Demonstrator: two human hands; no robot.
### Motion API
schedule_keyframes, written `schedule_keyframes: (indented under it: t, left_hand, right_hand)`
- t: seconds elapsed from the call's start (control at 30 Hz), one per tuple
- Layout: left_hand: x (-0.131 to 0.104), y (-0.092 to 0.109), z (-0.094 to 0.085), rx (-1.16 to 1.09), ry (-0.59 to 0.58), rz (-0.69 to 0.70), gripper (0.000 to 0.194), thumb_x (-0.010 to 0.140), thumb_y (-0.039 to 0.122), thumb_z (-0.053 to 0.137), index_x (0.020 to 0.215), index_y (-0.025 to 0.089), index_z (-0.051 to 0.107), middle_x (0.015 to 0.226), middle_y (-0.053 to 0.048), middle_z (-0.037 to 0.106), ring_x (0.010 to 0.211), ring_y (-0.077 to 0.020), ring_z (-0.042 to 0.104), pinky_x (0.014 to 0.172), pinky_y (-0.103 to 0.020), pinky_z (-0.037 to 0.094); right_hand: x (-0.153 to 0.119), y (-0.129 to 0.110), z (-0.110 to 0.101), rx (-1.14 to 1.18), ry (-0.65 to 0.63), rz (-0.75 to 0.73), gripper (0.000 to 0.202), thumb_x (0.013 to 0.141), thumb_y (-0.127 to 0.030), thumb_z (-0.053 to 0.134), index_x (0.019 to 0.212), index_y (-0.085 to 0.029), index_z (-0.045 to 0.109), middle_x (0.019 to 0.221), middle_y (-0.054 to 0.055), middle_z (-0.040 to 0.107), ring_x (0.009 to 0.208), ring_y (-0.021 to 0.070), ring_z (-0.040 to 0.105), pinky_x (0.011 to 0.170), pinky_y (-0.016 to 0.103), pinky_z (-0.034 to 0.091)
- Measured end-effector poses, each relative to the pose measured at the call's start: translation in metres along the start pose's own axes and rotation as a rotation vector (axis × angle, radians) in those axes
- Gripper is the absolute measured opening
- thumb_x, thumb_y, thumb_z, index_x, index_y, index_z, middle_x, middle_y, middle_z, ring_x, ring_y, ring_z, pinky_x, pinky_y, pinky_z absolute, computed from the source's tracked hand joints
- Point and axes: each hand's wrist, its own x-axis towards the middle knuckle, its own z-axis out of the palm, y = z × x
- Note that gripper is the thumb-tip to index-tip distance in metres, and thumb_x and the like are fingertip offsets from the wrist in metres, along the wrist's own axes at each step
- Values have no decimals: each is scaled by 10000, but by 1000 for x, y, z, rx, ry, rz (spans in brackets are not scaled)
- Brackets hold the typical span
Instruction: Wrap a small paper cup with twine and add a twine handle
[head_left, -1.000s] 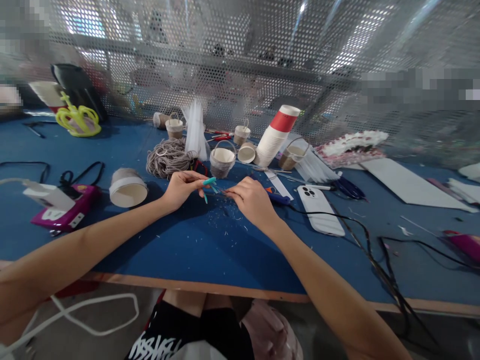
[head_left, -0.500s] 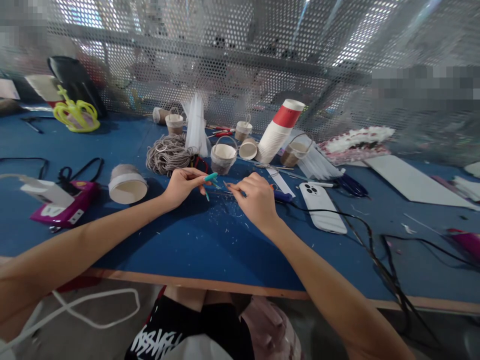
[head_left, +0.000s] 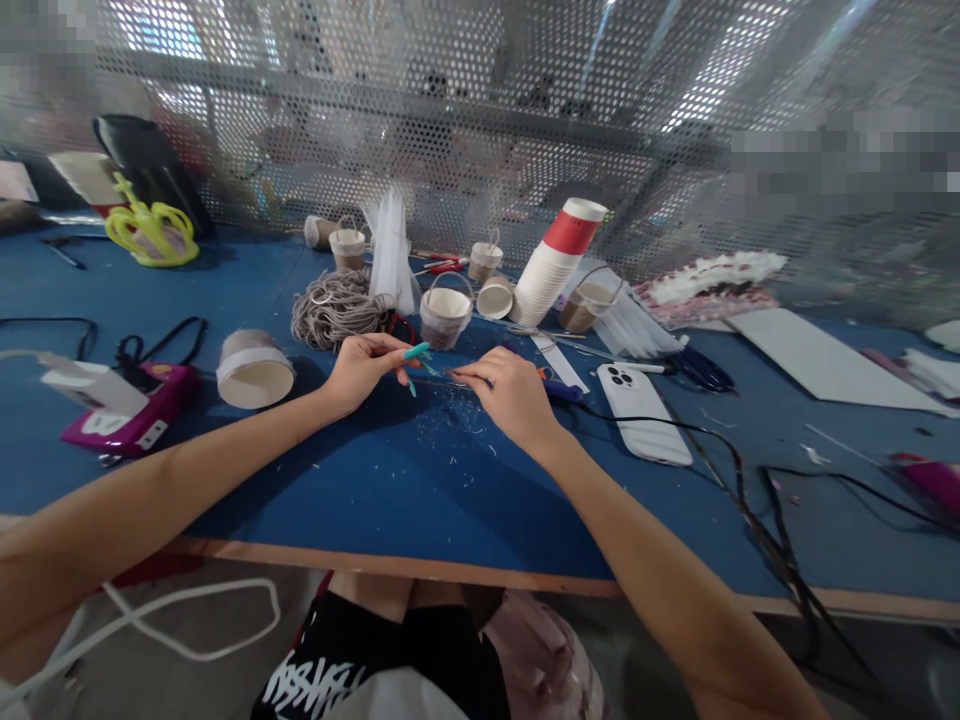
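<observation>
My left hand [head_left: 366, 372] is closed in a pinch on a slim teal piece [head_left: 417, 351], whose exact kind I cannot make out. Another thin teal end shows below its fingertips. Facing it, a small gap away, my right hand [head_left: 514, 392] pinches something too small to name. Fine pale scraps [head_left: 451, 410] lie on the blue tabletop under the fingers. Just beyond the hands stands a small cup with a looped handle [head_left: 446, 315]. A bundle of grey cord [head_left: 337, 308] lies behind my left hand, and a blue tool handle [head_left: 562, 390] shows beside my right.
A tilted stack of paper cups [head_left: 556, 265], more small handled cups and clear glue sticks [head_left: 392, 255] stand toward the mesh panel. A larger cup [head_left: 256, 370] and purple power strip [head_left: 135, 405] are left. On the right lie a white phone [head_left: 645, 415] and black cords [head_left: 739, 470].
Both hands stay close together over the table. My left fingertips and the teal piece have shifted slightly left; my right hand has barely moved.
</observation>
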Motion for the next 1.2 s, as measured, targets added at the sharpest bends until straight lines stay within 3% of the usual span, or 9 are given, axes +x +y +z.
schedule_keyframes:
  t: [0.27,0.5,0.63,0.73,0.93,1.07,1.2]
  left_hand:
    - [1,-1,-1,5,-17,-33,322,641,405,754,751,107,696,668,-63,715,464,-118,612,518,-269,540]
    - [-1,2,1,-33,11,-34,269,636,365,764,717,118,694,642,-44,709,450,-103,602,497,-242,521]
    - [-1,1,1,-50,0,-12,240,649,351,758,710,127,692,652,-42,714,468,-99,609,525,-237,521]
    - [-1,0,0,-38,9,4,254,654,365,752,708,127,685,646,-43,711,474,-106,613,536,-250,526]
    - [0,-1,0,-14,24,18,273,662,383,742,724,124,686,666,-51,714,479,-110,614,522,-254,529]
    - [1,2,1,-33,25,32,259,641,364,761,693,122,687,619,-39,702,460,-104,602,524,-252,532]
    - [1,2,-1,13,-6,38,283,641,384,757,702,115,691,625,-46,700,457,-110,602,516,-258,528]
  right_hand:
    - [-3,-4,6,-64,124,-18,251,854,-217,574,624,-173,667,591,44,628,668,171,509,621,292,396]
    - [-5,-8,4,-75,174,-7,301,866,-225,550,575,-199,620,567,44,592,694,190,470,638,310,381]
    - [-4,-8,2,-26,117,25,69,783,-245,672,753,-185,686,637,48,653,783,218,517,691,327,404]
    - [-2,-6,-1,-55,72,26,158,781,-291,678,904,-196,707,757,60,703,916,251,543,788,379,395]
    - [-1,-4,-3,-88,-30,-65,252,917,-231,474,849,-222,717,789,48,719,1001,227,543,923,424,311]
    - [-2,-8,-2,-176,-111,-100,273,925,-172,426,948,-178,698,931,86,711,1014,236,507,887,419,310]
    - [-3,-8,-2,-251,-168,-90,242,901,-164,472,874,-165,712,795,94,702,897,237,504,766,382,326]
